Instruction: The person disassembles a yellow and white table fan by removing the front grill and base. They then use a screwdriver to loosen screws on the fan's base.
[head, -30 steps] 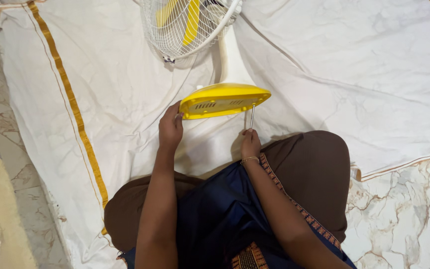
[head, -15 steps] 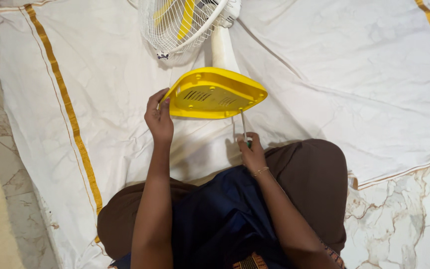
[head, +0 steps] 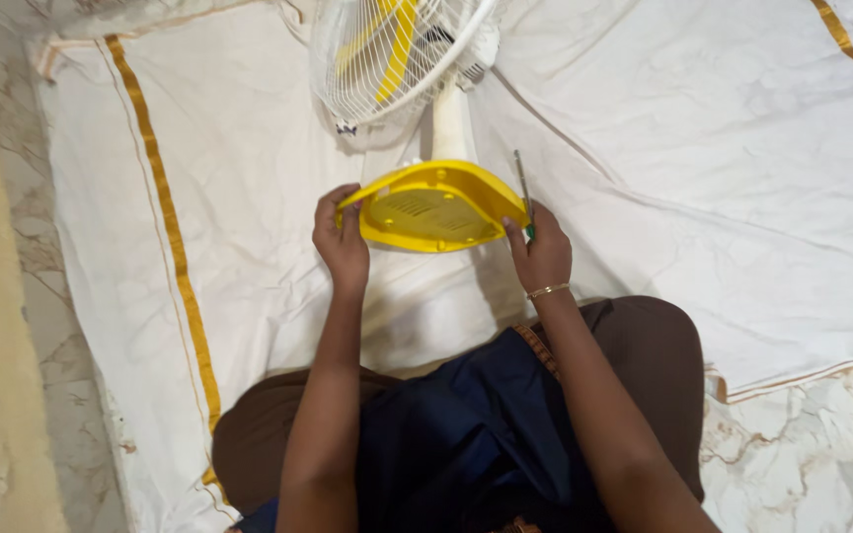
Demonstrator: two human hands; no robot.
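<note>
- The yellow fan base (head: 436, 205) is tipped up so its underside faces the camera — a shallow dish shape with a slotted vent panel and several small round bosses.
- The left hand (head: 342, 242) grips the base's left rim, fingers curled over the edge and the thumb lying along the yellow lip.
- The right hand (head: 542, 255) holds the base's right edge and, in the same grasp, a thin screwdriver (head: 522, 188) with a green handle end; its slim shaft stands up past the rim, just beside the yellow plastic.
- Both hands are closed on what they hold, so the base sits between them, lifted off the cloth and level with the fingertips.
- A thin gold bangle (head: 548, 290) circles the right wrist.
- Directly behind the base rises the white fan stem (head: 449, 123), and above it the white wire grille (head: 387, 54) with yellow blades showing through (the top of the grille is cut off by the frame).
- Everything lies over a white cloth (head: 703, 188) with a gold border stripe, spread on a marble floor (head: 812, 444).
- The person sits cross-legged close to the base, knees in brown fabric, a dark blue garment over the lap.
</note>
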